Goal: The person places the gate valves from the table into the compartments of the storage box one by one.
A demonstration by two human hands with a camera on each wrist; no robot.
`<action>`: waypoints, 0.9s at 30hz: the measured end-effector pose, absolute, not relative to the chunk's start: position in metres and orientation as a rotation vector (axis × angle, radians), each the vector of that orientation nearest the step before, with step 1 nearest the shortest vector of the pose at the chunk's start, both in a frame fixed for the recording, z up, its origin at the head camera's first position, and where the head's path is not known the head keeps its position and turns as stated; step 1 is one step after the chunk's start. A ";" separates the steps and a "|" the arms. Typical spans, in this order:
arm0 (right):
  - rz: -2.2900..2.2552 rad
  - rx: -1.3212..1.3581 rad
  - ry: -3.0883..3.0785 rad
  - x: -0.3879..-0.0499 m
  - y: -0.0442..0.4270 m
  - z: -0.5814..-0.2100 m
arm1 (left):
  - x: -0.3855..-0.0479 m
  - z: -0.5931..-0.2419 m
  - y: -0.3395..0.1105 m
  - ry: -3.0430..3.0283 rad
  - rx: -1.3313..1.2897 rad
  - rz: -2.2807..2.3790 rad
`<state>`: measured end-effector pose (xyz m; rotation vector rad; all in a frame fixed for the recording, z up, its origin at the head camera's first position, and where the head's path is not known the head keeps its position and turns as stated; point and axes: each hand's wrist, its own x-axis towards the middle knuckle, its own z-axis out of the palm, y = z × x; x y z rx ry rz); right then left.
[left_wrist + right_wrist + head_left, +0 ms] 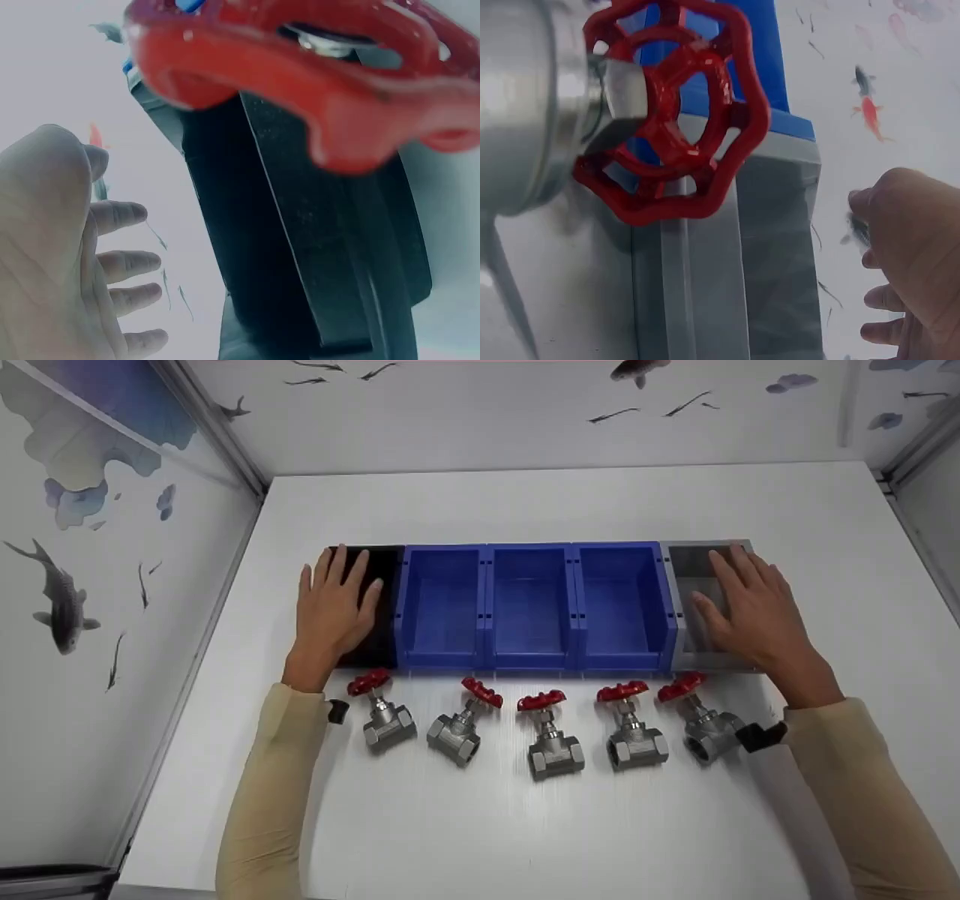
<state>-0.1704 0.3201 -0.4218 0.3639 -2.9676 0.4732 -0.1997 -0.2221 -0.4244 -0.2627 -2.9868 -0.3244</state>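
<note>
My left hand (pixel 330 611), fingers spread and straight, is over the black bin (pixel 384 649) at the left end of a row. Over the grey bin (pixel 694 585) at the right end is my right hand (pixel 757 611), spread likewise. Both wrist views show the hands holding nothing; contact with the bins cannot be made out. Several steel valves with red handwheels lie in front of the bins. The leftmost valve (pixel 388 726) is by my left wrist, and the rightmost valve (pixel 709 731) by my right. Their red handwheels loom close in the wrist views.
Three blue bins (pixel 444 658) stand side by side between the black and grey ones. The other valves, including the middle valve (pixel 555 754), lie along the row's front on the white table (pixel 525 840). White panels (pixel 480 420) with fish pictures enclose the back and sides.
</note>
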 end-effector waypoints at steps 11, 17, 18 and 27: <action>0.491 0.403 -2.891 -0.156 0.320 -0.416 | -0.194 -0.425 -0.236 -2.919 -0.118 -0.410; 0.500 0.421 -2.885 -0.151 0.319 -0.414 | -0.193 -0.427 -0.242 -2.907 -0.051 -0.442; 0.506 0.424 -2.892 -0.150 0.319 -0.414 | -0.192 -0.428 -0.243 -2.908 -0.042 -0.446; 0.512 0.409 -2.919 -0.143 0.318 -0.413 | -0.191 -0.430 -0.250 -2.964 0.021 -0.477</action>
